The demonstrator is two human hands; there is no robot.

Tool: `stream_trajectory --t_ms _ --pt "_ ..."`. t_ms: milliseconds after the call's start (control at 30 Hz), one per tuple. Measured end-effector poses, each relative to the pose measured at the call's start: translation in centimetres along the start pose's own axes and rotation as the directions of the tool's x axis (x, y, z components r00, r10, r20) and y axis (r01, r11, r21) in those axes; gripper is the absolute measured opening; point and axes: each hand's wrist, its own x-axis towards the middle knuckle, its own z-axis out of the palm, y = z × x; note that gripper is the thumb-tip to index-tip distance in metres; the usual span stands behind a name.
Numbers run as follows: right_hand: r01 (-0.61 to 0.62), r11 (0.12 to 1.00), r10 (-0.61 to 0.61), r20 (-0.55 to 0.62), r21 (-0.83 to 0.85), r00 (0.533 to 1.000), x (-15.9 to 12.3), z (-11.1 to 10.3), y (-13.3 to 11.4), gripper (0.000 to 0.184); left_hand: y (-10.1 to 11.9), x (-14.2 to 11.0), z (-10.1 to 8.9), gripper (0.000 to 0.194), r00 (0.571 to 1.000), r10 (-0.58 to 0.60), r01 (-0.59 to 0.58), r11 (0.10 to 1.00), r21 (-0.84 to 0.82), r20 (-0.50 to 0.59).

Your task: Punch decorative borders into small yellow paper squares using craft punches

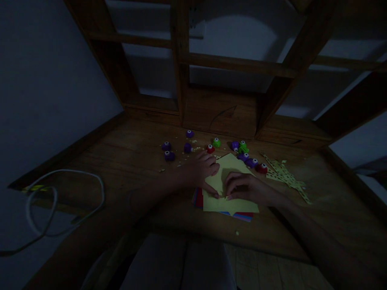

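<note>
A yellow paper sheet (232, 169) lies on top of a small stack, with red and blue paper (198, 199) showing at its edges. My left hand (204, 171) rests on the sheet's left part, fingers spread and thumb reaching toward the middle. Over the sheet's right part is my right hand (246, 188), its thumb and fingertips pinched together on a tiny yellow paper piece (226, 197). Beyond the stack stand several small craft punches, among them a red punch (210, 149), a green punch (216, 142) and a purple punch (188, 148). The room is dim.
Punched yellow paper strips (287, 177) lie in a heap to the right. Tiny paper cut-outs (193, 141) are scattered among the punches. A wooden shelf unit (220, 114) closes off the table's back. A white cable (102, 189) loops at the left.
</note>
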Motion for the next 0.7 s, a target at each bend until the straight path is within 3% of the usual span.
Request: stream_trajectory --t_ms 300,700 --pt "-0.009 1.000 0.009 -0.050 -0.012 0.999 -0.20 -0.19 -0.14 0.020 -0.03 -0.09 -0.12 0.058 1.000 0.014 -0.014 1.000 0.028 0.015" --pt "-0.031 0.999 0.032 0.009 -0.016 0.999 -0.12 -0.41 0.12 0.018 0.03 -0.01 -0.12 0.059 1.000 0.018 -0.018 1.000 0.008 0.003"
